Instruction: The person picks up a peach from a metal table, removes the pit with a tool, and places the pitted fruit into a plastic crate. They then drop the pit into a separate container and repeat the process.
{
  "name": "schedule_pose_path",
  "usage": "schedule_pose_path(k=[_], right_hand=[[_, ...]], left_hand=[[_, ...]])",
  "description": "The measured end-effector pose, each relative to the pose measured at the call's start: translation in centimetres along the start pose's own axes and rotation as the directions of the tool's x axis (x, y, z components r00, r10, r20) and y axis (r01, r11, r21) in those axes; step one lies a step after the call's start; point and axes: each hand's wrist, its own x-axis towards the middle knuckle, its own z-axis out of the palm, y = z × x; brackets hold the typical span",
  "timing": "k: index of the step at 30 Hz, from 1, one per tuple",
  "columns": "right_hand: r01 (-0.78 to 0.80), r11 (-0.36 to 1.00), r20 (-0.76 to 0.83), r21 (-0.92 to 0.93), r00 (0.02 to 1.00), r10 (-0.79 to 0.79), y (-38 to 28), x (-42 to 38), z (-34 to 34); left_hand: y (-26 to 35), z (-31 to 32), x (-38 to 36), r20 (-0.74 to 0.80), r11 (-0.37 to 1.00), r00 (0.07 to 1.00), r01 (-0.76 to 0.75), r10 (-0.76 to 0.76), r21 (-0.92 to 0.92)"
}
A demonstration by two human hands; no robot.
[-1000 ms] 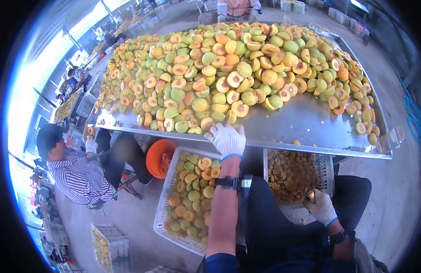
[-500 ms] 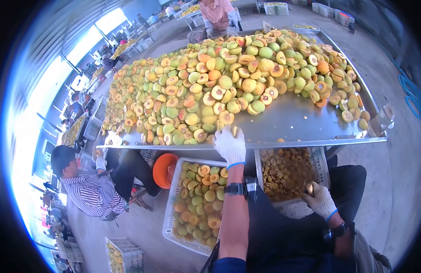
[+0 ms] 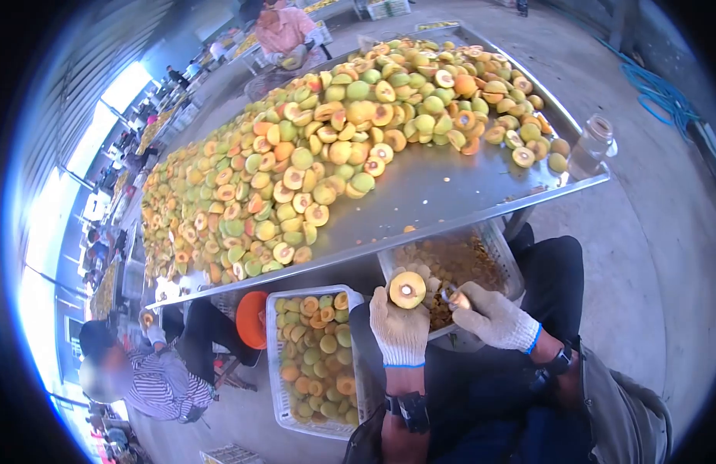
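Note:
My left hand (image 3: 400, 321), in a white knitted glove, holds up a peach half (image 3: 407, 290) with its cut face and brown pit toward me. Just to the right, my gloved right hand (image 3: 497, 315) grips a small hand tool (image 3: 454, 297) with a metal end; its exact kind is hard to make out. The tool is close to the peach half, apart from it. Below both hands stands a white crate (image 3: 501, 251) holding brownish pits and scraps. A heap of yellow-green peach halves (image 3: 288, 166) covers much of the metal table (image 3: 404, 189) in front.
A white crate of peach halves (image 3: 274, 387) stands at left beside an orange bucket (image 3: 252, 321). A clear jar (image 3: 591, 143) sits at the table's right corner. One co-worker (image 3: 160, 379) sits at left, another (image 3: 284, 35) across the table. A blue hose (image 3: 656, 93) lies on the floor.
My left hand has come back from the heap at the table edge, now with a peach half in it. My right hand has risen toward it with the tool. The view has turned right.

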Motion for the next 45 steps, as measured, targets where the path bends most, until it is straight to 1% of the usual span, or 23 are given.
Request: schedule_pose_path(k=[1,2,3,6,7,9,10,12,17,22,24,25,27,31,33,34,36,39,41,42,43,44,45], right_hand=[[-0.006,1.0,-0.011,0.001,1.0,0.006,-0.1,0.0,0.0],[0.032,0.998,-0.002,-0.051,0.999,-0.032,-0.2,0.1,0.0],[0.07,0.992,0.01,-0.102,0.998,-0.07,-0.2,0.1,0.0],[0.062,0.985,0.027,-0.163,0.998,-0.058,0.0,0.1,0.1],[0.102,0.979,0.015,-0.177,0.995,-0.101,0.1,0.2,0.3],[0.107,0.973,-0.005,-0.202,0.994,-0.11,-0.1,0.2,0.6],[0.115,0.967,-0.018,-0.229,0.992,-0.123,-0.2,0.2,0.7],[0.112,0.966,-0.03,-0.232,0.992,-0.122,-0.5,0.3,0.8],[0.018,0.96,-0.051,-0.28,0.998,-0.033,-0.6,0.6,1.3],[0.03,0.975,-0.069,-0.222,0.997,-0.046,-0.5,0.6,1.8],[0.031,0.975,-0.082,-0.219,0.995,-0.05,-0.4,0.6,2.2],[0.025,0.977,-0.09,-0.21,0.995,-0.045,-0.4,0.5,2.3],[0.019,0.979,-0.097,-0.205,0.995,-0.039,-0.5,0.5,2.5],[0.027,0.971,-0.094,-0.237,0.994,-0.05,-0.6,0.4,2.9],[0.021,0.969,-0.081,-0.247,0.996,-0.042,-0.5,0.5,3.3],[0.044,0.97,-0.111,-0.238,0.991,-0.072,-0.2,0.5,3.7],[0.067,0.97,-0.142,-0.233,0.985,-0.102,0.0,0.5,4.0],[0.041,0.963,-0.098,-0.268,0.993,-0.069,0.0,0.5,4.0],[0.023,0.98,-0.062,-0.196,0.997,-0.036,-0.3,0.4,3.7],[0.022,0.98,-0.061,-0.196,0.997,-0.035,-0.8,0.3,3.4],[0.0,0.982,-0.003,-0.187,1.0,-0.001,-1.4,0.1,2.9],[-0.021,0.984,0.055,-0.179,0.998,0.031,-1.9,0.0,2.6],[-0.021,0.984,0.054,-0.179,0.998,0.031,-1.8,0.0,2.6]], left_hand=[[-0.6,-0.1,-0.2,-0.025,0.998,0.999,-0.023,0.024,0.058],[-1.1,-0.1,-0.3,-0.048,0.992,0.998,-0.045,0.051,0.117],[-1.4,0.0,-0.4,-0.034,0.99,0.999,-0.038,0.043,0.133],[-2.3,0.7,-1.0,-0.014,0.981,0.998,-0.055,0.059,0.189],[-2.5,0.7,-1.0,-0.013,0.981,0.999,-0.05,0.053,0.189],[-3.1,0.4,-1.1,-0.096,0.972,0.992,-0.058,0.082,0.229],[-3.4,0.4,-1.1,-0.095,0.972,0.992,-0.054,0.078,0.229],[-4.0,0.4,-1.1,-0.156,0.958,0.98,-0.075,0.121,0.277],[-4.9,1.0,-1.1,-0.184,0.933,0.968,-0.097,0.169,0.346],[-5.3,1.7,-1.0,-0.21,0.929,0.954,-0.133,0.215,0.347],[-5.3,1.9,-1.1,-0.18,0.952,0.964,-0.14,0.194,0.273],[-5.4,1.9,-1.1,-0.181,0.952,0.964,-0.14,0.194,0.271],[-5.6,1.8,-1.0,-0.201,0.933,0.946,-0.187,0.256,0.307],[-5.5,2.3,-1.0,-0.256,0.936,0.929,-0.187,0.267,0.299],[-5.1,2.5,-1.0,-0.269,0.902,0.916,-0.177,0.297,0.394],[-5.0,2.6,-1.0,-0.269,0.903,0.917,-0.175,0.295,0.393],[-4.8,2.7,-1.1,-0.257,0.866,0.91,-0.179,0.326,0.467],[-4.6,2.6,-1.0,-0.246,0.854,0.912,-0.176,0.329,0.491],[-4.3,2.6,-0.8,-0.249,0.833,0.908,-0.163,0.336,0.529],[-4.1,2.6,-0.6,-0.253,0.812,0.904,-0.151,0.344,0.564],[-4.0,2.8,-0.6,-0.253,0.812,0.904,-0.151,0.343,0.564],[-3.9,3.1,-0.5,-0.237,0.775,0.904,-0.144,0.356,0.615],[-3.8,3.4,-0.6,-0.219,0.735,0.904,-0.137,0.367,0.664]])
